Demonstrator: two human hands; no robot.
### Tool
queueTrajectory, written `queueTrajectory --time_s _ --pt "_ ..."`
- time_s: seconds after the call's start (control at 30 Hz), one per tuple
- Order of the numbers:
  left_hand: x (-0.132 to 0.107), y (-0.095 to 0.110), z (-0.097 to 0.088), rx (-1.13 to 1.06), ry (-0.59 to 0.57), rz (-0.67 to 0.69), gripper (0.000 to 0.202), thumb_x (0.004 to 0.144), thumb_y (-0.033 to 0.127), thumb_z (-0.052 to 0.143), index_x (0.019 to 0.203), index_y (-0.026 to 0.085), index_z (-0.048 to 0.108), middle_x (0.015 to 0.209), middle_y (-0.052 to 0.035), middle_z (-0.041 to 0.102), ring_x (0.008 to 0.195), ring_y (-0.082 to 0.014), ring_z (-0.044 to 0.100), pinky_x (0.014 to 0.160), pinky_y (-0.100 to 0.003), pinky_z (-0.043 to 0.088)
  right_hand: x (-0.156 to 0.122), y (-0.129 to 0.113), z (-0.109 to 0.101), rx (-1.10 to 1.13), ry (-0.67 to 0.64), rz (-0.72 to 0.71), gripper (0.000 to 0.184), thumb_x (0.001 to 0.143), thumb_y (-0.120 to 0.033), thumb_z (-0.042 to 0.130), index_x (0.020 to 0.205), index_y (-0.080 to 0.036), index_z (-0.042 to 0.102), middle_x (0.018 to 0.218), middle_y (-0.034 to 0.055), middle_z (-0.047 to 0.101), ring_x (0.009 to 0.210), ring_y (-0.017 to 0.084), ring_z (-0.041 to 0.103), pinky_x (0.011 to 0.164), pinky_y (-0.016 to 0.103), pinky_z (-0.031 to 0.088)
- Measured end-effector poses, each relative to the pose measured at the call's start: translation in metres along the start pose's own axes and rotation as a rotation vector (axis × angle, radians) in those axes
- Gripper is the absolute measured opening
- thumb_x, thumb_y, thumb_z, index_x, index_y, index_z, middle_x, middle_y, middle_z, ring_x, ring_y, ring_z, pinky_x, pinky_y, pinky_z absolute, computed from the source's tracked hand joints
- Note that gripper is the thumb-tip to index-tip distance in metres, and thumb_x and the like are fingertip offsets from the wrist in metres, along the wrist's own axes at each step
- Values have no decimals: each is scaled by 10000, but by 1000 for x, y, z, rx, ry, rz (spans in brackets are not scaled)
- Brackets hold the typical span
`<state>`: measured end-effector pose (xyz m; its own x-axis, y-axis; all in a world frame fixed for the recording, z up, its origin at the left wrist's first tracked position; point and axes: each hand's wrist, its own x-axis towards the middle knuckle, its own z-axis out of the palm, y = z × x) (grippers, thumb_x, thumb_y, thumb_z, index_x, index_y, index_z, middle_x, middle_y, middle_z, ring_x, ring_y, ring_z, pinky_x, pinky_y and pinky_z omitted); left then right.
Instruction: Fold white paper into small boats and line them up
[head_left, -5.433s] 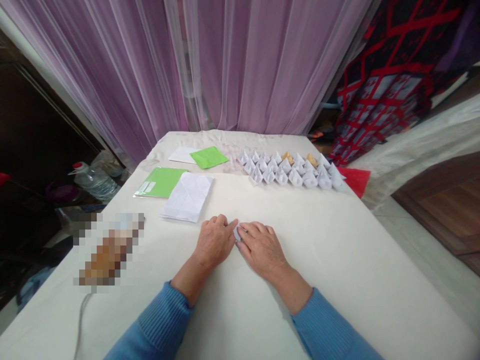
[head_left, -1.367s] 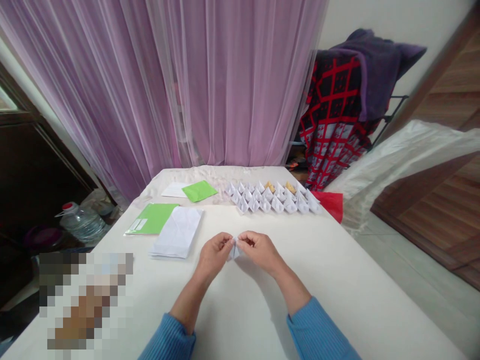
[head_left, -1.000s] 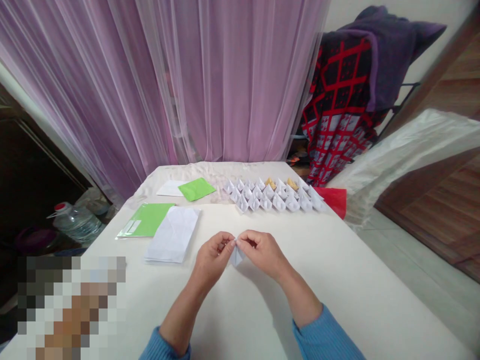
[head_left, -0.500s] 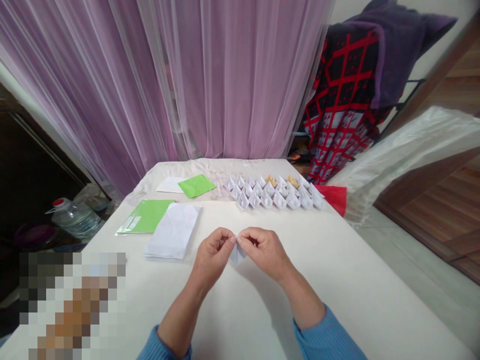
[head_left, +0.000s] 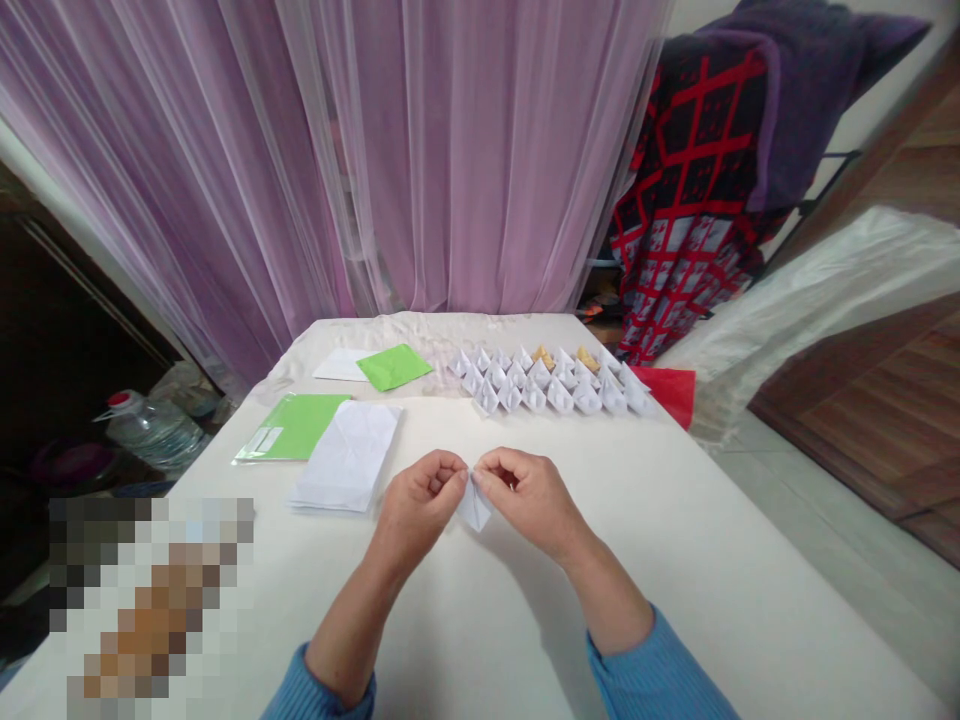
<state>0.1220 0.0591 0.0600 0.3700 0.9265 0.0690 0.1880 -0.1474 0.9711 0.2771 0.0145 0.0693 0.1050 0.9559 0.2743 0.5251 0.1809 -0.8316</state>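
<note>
A small folded white paper hangs point-down between my hands, above the middle of the table. My left hand pinches its upper left corner between thumb and fingers. On the other side my right hand grips the upper right, thumb and fingertips pressed together close to the left ones. The fingers cover the top of the paper. Beyond the hands, to the right, rows of folded paper boats stand on the table, mostly white, with a couple in yellow. A stack of white paper sheets lies left of my left hand.
Under the stack's edge lies a green paper pack in clear wrapping. Behind it are a green sheet and a white sheet. A red item sits at the table's right edge. A water bottle stands off the left side.
My left hand has shifted slightly left, and a little more of the folded paper shows between the hands. Both hands keep their pinch on it.
</note>
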Motion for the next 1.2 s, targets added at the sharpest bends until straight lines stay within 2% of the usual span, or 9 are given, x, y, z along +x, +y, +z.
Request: queueTrajectory --time_s 0.23,0.43,0.6,0.83,1.2 --pt "-4 4 1 123 11 -7 151 722 340 566 690 196 599 476 75 386 463 -85 330 454 -209 229 -1 -1 4 -12 -8 -3 149 775 -219 538 655 -188 620 578 -40 578 538 89 477 519 199 331" --pt "-4 8 1 74 35 -43 120 660 305 562 634 189 570 480 68 413 472 -80 341 452 -199 235 -2 -1 5 7 -23 -20 146 770 -213 532 653 -190 616 580 -38 578 540 90 475 525 198 340" --pt "-3 8 1 -42 12 -73 146 638 327 583 627 182 566 473 72 403 464 -70 332 458 -194 240 -2 -2 4 32 -26 -19 154 781 -227 541 655 -189 619 587 -35 581 553 95 488 529 200 347" --pt "-2 4 1 -94 -7 -72 201 684 372 614 678 176 568 511 63 434 488 -76 370 475 -197 286 -1 0 5 96 -31 8 178 803 -273 542 672 -184 623 588 -35 563 565 97 491 531 201 351" --pt "-1 2 2 -130 14 -51 247 704 424 622 704 190 543 524 71 417 482 -77 367 469 -200 270 -1 -5 12 142 66 16 198 811 -316 525 685 -190 611 628 -16 584 604 117 512 557 213 388"
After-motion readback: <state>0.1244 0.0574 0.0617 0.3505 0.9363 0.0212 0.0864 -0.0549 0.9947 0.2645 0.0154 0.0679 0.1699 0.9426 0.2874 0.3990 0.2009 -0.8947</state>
